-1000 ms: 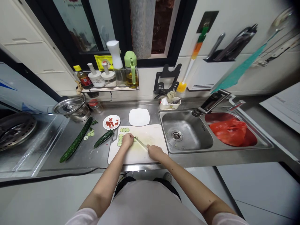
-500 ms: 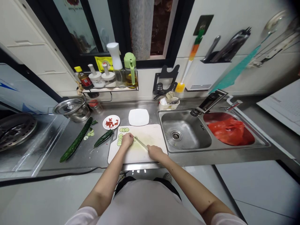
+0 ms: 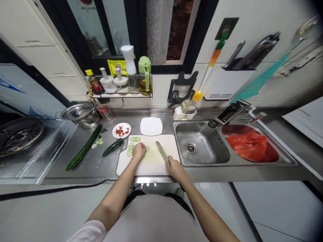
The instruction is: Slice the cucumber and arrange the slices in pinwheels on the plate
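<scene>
My right hand (image 3: 176, 168) grips the handle of a kitchen knife (image 3: 162, 151), its blade pointing up and to the left over the white cutting board (image 3: 153, 168). My left hand (image 3: 138, 150) rests on the board with its fingers curled in; whatever lies under them is hidden. Just right of those fingers shows a thin cucumber slice (image 3: 147, 149). More cucumber slices (image 3: 130, 150) lie in a column left of that hand, and a short row of slices (image 3: 135, 139) sits near the board's top edge. A cut cucumber piece (image 3: 112, 148) lies left of the board.
A whole cucumber (image 3: 84, 148) and some trimmings (image 3: 99, 141) lie farther left. Behind the board are a plate of chopped red pieces (image 3: 114, 130) and a white square dish (image 3: 151, 126). The double sink (image 3: 202, 143) on the right holds a red plastic bag (image 3: 248, 146).
The knife has moved right, away from my left hand, and its blade has turned more upright. My left hand stays curled at nearly the same place on the board. The camera view has shifted slightly.
</scene>
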Motion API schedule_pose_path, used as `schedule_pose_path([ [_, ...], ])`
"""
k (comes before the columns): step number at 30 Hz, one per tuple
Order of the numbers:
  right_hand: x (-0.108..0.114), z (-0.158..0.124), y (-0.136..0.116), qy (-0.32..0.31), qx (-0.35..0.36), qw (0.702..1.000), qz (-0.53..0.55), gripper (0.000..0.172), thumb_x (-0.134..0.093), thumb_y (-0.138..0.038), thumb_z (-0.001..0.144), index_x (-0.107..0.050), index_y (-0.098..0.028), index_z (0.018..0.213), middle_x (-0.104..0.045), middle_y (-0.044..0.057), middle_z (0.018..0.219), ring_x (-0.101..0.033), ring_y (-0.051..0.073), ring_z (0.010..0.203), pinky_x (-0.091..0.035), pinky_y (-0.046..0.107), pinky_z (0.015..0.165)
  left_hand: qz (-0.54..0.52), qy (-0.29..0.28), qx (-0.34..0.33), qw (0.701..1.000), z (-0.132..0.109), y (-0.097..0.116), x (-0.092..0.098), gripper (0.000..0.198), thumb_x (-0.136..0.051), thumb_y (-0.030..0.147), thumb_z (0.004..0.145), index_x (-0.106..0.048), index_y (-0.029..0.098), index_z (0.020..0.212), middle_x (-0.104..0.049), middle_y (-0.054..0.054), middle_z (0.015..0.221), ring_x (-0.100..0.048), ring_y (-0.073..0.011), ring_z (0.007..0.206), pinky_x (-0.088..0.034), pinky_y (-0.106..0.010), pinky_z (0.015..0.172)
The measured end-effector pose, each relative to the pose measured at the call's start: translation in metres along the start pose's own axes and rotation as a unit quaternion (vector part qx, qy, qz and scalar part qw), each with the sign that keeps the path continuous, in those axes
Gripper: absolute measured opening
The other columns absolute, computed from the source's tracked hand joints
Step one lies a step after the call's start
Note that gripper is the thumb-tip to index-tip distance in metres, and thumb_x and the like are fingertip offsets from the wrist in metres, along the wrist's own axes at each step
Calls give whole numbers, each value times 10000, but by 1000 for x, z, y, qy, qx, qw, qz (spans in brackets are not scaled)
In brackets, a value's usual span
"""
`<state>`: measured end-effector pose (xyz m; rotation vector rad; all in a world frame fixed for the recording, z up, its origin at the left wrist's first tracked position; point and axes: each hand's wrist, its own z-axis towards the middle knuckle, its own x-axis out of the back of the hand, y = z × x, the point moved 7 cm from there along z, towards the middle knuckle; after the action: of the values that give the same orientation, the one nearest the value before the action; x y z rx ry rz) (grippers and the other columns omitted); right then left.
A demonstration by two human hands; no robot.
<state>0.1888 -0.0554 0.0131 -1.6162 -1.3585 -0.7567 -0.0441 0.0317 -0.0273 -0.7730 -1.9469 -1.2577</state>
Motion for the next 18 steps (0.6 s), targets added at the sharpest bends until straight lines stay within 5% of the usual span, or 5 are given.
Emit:
schedule_pose_path([
  [8,-2,7,-11,-3,-1,1000,10,285,-301,-301,991,-486,-190,1176,-693,114,1011,-650,223,949,-367,285,720,-36,2,-7,999,-10,6,5,182,-599,175,761,-672,230,918,-718,-20,885,-629,-172,843,-422,-255,716],
  [18,-7,11,-24,-20,17,1000,-3,277,-300,-300,992,-485,-190,1166,-690,115,1011,-648,229,963,-374,292,740,-69,-4,12,998,-44,-16,6,229,-582,247,809,-712,257,998,-740,-17,931,-652,-178,860,-440,-259,720],
])
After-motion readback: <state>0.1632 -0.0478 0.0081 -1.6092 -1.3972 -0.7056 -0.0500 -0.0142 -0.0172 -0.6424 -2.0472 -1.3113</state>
